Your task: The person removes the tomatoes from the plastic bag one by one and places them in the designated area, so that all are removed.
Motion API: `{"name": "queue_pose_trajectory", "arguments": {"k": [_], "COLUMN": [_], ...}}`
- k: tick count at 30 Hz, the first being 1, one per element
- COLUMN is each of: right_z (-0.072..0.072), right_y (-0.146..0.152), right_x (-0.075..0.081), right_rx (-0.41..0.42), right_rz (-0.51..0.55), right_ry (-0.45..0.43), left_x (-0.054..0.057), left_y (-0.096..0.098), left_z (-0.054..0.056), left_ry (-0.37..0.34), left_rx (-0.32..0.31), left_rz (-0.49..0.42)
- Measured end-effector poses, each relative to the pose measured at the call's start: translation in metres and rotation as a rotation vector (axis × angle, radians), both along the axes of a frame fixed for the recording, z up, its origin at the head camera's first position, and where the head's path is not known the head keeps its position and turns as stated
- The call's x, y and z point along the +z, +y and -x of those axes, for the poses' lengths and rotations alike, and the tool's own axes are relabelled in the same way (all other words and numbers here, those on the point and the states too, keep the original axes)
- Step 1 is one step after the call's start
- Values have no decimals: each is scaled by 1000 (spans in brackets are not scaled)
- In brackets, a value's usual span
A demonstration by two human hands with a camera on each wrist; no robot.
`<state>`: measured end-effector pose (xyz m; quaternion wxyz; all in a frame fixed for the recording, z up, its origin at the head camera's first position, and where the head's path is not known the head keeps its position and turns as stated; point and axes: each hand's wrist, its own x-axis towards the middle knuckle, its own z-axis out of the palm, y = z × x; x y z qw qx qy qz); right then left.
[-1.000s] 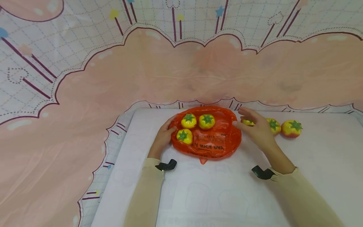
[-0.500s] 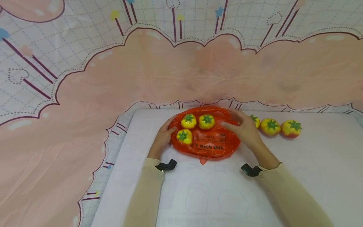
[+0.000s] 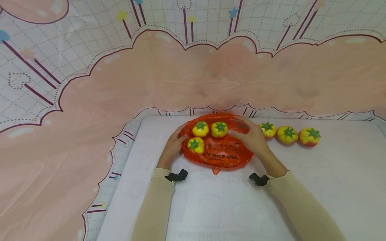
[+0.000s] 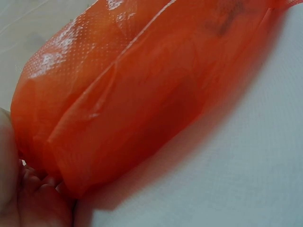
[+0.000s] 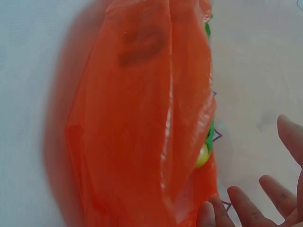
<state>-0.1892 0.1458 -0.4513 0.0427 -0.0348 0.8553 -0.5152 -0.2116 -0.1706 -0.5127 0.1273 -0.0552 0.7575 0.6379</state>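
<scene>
An orange-red plastic bag (image 3: 224, 155) lies with its mouth spread wide in the head view. Inside, at its left, sit three glossy yellow fruits with green star-shaped tops (image 3: 196, 145). My left hand (image 3: 172, 147) grips the bag's left rim, thumb inside the edge. In the left wrist view, the fingers (image 4: 42, 198) hold gathered plastic at the lower left. My right hand (image 3: 256, 139) is over the bag's right side, thumb near the right-hand fruit. In the right wrist view its fingers (image 5: 246, 208) are spread beside the bag, holding nothing; contact with the bag is unclear.
Three more fruits stand in a row on the white table to the right: a yellow one (image 3: 267, 130), a reddish-yellow one (image 3: 287, 135) and a redder one (image 3: 309, 137). Behind the table (image 3: 211, 207) hangs a patterned cloth (image 3: 193, 77).
My right hand has moved left from beside the row of fruits to over the bag's right side, uncovering the row's left fruit. The left hand and the bagged fruits have stayed put.
</scene>
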Motion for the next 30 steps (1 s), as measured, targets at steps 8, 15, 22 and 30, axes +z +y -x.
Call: {"name": "queue_pose_trajectory", "arguments": {"k": [8, 15, 22, 30], "right_z": [6, 10, 13, 17], "right_y": [-8, -15, -22, -29], "right_x": [-6, -13, -13, -16], "right_rx": [4, -2, -6, -33], "right_rz": [-32, 9, -18, -63], "right_ry": [2, -19, -36, -85], "left_x": [1, 0, 1, 1], "left_y": [1, 2, 2, 1], "left_z": [0, 0, 0, 0], "left_ry": [25, 20, 18, 14], "left_rx": [-2, 3, 2, 4], "left_rz": [-19, -12, -9, 9]}}
